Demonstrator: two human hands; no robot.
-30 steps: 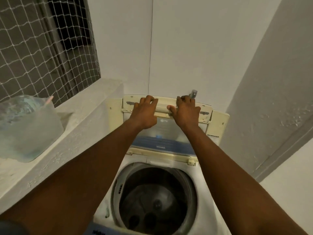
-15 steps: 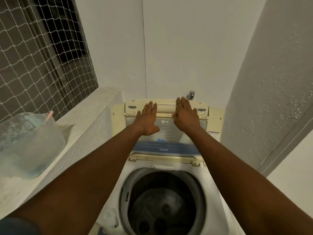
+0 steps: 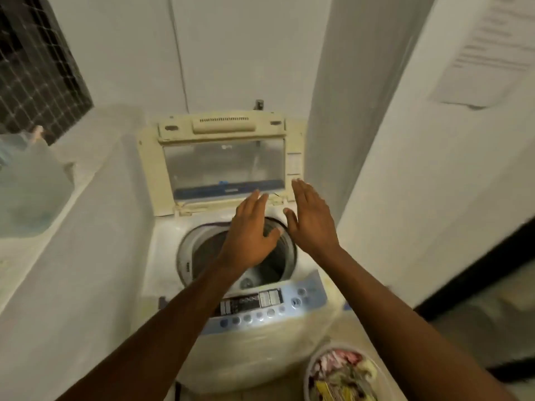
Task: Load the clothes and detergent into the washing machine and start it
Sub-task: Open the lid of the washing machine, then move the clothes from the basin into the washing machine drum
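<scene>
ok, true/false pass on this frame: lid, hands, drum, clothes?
1. The lid stands open. True.
2. The left hand grips the lid. False: it is off the lid, fingers straight, above the drum.
3. The clothes are in the drum. False: they lie in the basket beside the machine; what shows of the drum is bare.
4. The right hand holds nothing. True.
</scene>
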